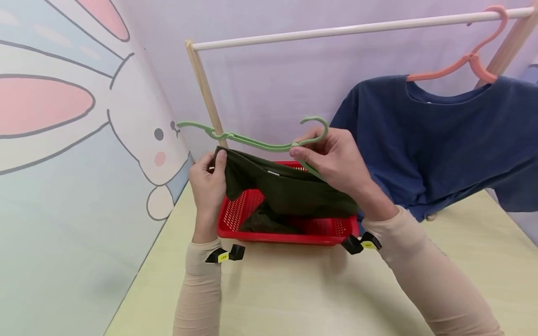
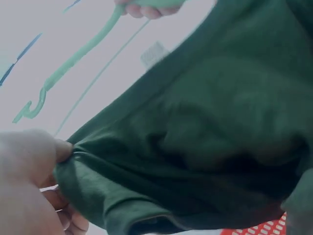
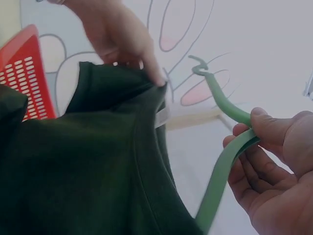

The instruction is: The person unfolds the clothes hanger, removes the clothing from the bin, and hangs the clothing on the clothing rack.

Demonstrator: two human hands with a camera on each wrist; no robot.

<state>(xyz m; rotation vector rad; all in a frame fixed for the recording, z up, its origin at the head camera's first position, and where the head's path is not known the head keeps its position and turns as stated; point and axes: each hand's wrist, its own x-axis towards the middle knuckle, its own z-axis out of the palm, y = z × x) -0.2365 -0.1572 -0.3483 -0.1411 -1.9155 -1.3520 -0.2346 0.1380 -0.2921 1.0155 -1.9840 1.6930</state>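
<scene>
My left hand pinches a dark green T-shirt by its upper left corner, thumb on the near side. The shirt's neckline, with a small white label, stretches to the right from there. Just under the hook, my right hand holds a green clothes hanger between thumb and fingers. One arm of the hanger extends left above the shirt; the other slants down, its end hidden by the cloth. In the right wrist view the hanger runs down beside the neckline. Part of the shirt hangs into a red basket.
A white rail on wooden posts spans the back. From its right end a navy T-shirt hangs on a pink hanger. The basket stands on a pale wooden table, with a rabbit-painted wall at the left.
</scene>
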